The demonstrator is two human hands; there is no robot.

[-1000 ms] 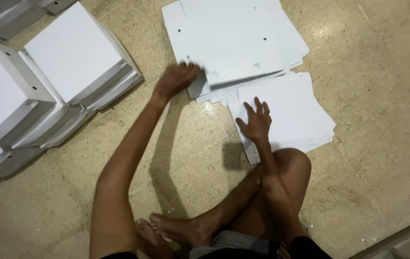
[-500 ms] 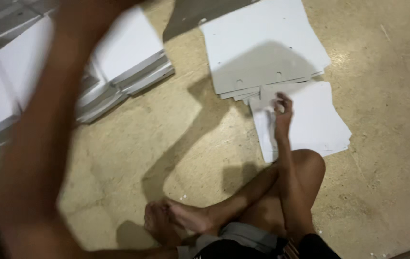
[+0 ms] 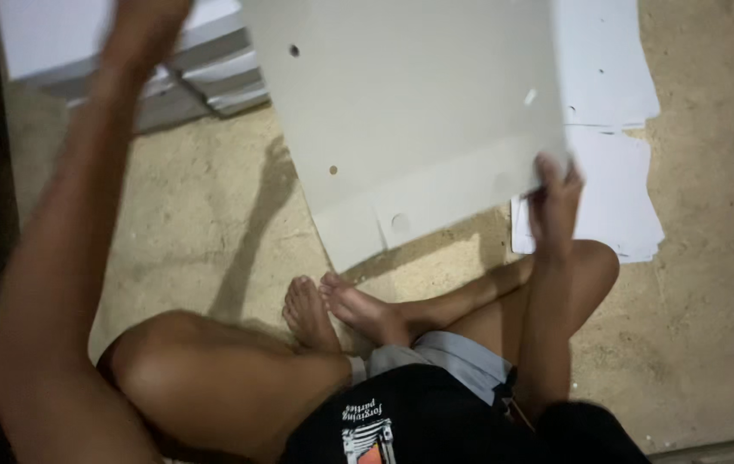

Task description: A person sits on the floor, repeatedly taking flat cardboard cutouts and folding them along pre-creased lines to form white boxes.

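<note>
A large pale grey cardboard sheet with a few punched holes is held up, tilted, over my crossed legs. My right hand grips its lower right edge, thumb on top. My left hand is raised at the top left, blurred, to the left of the sheet's near edge. I cannot tell whether it touches the sheet. More flat white sheets lie stacked on the floor just behind my right hand.
A second pile of flat sheets lies at the top right. Stacked folded white boxes sit at the top left. My bare feet and knees rest on the beige stone floor.
The top sheet has come off the floor pile and now hangs close in front of me. My right hand went from resting on the pile to gripping the sheet. My left arm swung up.
</note>
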